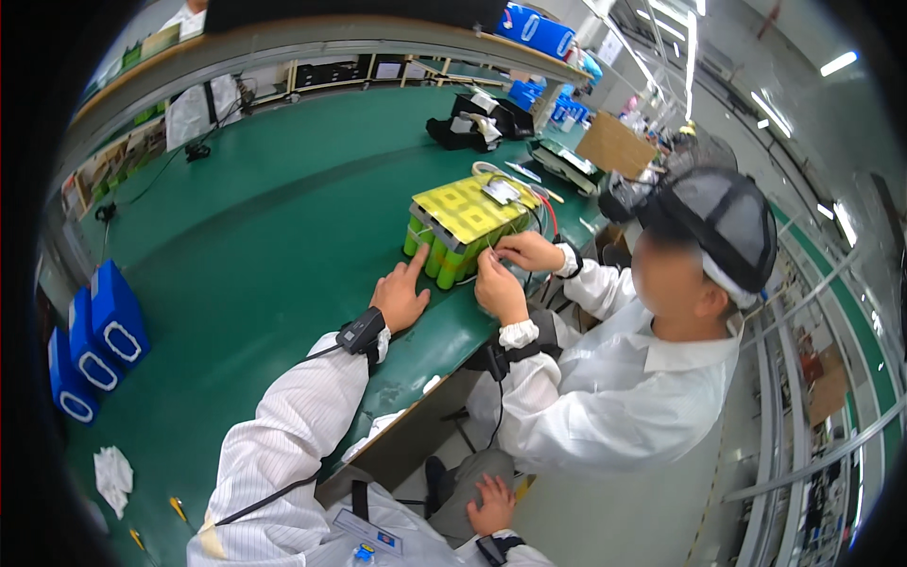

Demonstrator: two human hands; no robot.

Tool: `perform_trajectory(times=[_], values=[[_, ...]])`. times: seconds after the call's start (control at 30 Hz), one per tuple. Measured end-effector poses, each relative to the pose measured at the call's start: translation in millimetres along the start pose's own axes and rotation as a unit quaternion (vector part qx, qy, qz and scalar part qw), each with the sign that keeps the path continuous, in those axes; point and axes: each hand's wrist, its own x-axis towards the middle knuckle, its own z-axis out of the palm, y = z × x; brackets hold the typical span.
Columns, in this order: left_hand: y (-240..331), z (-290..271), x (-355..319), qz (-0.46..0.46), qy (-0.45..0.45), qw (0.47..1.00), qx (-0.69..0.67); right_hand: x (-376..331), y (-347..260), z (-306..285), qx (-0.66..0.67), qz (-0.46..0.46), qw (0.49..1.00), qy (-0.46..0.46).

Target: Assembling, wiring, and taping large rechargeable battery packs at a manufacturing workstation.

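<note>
The battery pack (463, 231), built of green cylindrical cells under a yellow top sheet, stands on the green bench (274, 217) near its right edge. A small white module with red and black wires lies on the top sheet.

Left hand (400, 298): resting palm-down on the bench, fingers open and gripping nothing. The extended index finger points at the pack's near lower corner and reaches its green cells. A black wrist device (362, 333) with a cable sits on the striped sleeve.

Right hand (493, 504): at the lower edge of the view, well apart from the pack, fingers spread loosely and lying on the co-worker's grey trouser leg. It holds nothing.

A co-worker (605, 378) in a white coat and grey cap sits just beside the bench. Both of the co-worker's hands (515, 269) are at the pack's near side, fingers pinched at the wires there.

Surroundings: three blue packs (99, 340) lie at the left of the bench, a crumpled white tissue (113, 477) near the lower left. Black parts (472, 121) lie on the far end, with a cardboard box (614, 144) to their right.
</note>
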Motion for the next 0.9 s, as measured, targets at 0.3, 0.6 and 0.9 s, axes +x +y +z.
perform_trajectory(times=[0.3,0.6,0.9], values=[[6,4,-2,0.021,-0.008,1.000,-0.022,-4,0,-2,0.016,0.011,1.000,0.007],[-1,-1,5,0.026,-0.024,0.999,-0.017,14,-7,0,-0.056,0.022,0.998,-0.022],[-1,-3,1,-0.035,-0.061,0.995,-0.076,7,-2,25,-0.019,0.033,0.999,0.016]])
